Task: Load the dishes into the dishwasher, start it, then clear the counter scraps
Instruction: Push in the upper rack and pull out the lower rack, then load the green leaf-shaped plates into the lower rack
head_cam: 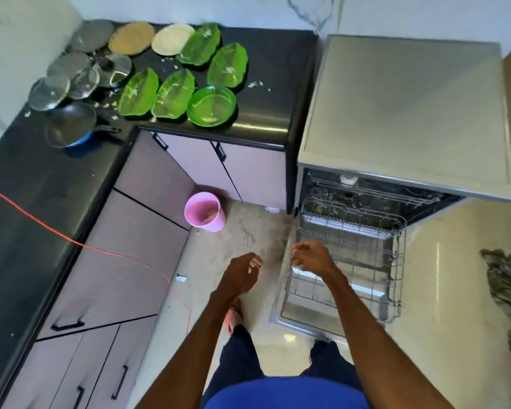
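Note:
The dishwasher (404,107) stands with its door down and its lower rack (393,278) pulled out over the door, with no dishes in it. My right hand (311,258) is at the rack's near left rim, fingers curled round the wire. My left hand (241,276) hangs over the floor left of the rack, loosely curled and holding nothing. Several green plates (211,106) lie on the black counter (266,63), with beige plates (132,38), steel plates (90,35), glass lids (49,93) and a pan (71,124). White scraps (255,84) are scattered among them.
A pink bucket (204,212) stands on the floor by the cabinets. A red cord (112,253) runs from the left counter down to the floor. A patterned cloth (508,287) lies on the floor at the right. Cabinet doors line the left side.

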